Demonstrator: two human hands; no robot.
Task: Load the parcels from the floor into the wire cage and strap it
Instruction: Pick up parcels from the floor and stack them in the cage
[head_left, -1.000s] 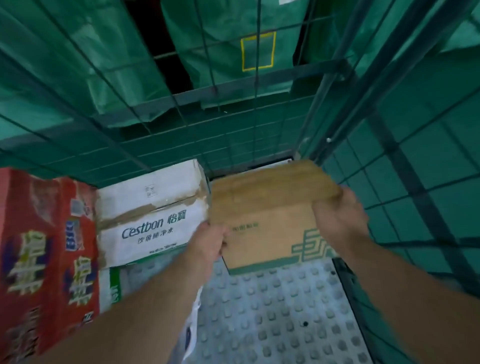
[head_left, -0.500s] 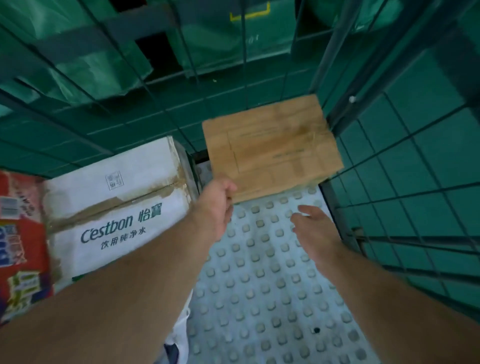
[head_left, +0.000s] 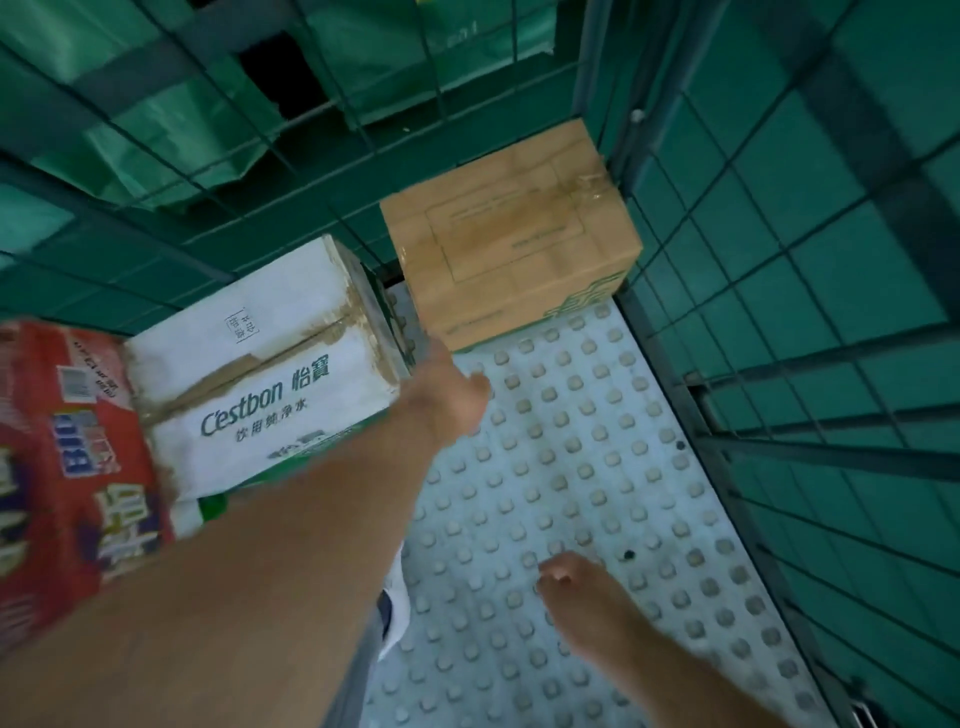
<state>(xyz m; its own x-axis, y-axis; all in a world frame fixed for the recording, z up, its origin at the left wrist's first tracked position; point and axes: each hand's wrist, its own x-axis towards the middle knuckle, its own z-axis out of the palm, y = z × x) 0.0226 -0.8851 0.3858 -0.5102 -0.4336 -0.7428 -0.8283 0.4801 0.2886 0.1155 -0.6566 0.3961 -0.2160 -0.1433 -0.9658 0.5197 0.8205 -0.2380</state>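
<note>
At 1 o'clock the brown parcel (head_left: 511, 234) is set in the wire cage (head_left: 592, 78); left hand (head_left: 447, 397) and right hand (head_left: 584, 592) are kept loose, empty.

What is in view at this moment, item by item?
brown cardboard box: one, brown with green print, far right corner of the cage floor
white C'estbon box: one, white, left of the brown box
red carton: one, red, far left
studded floor panel: one, pale grey, cage bottom
wire cage: one, green, walls behind and right
green sacks: at least two, beyond the back mesh
left hand: open, by the brown box's near edge
right hand: empty, above the panel
</note>
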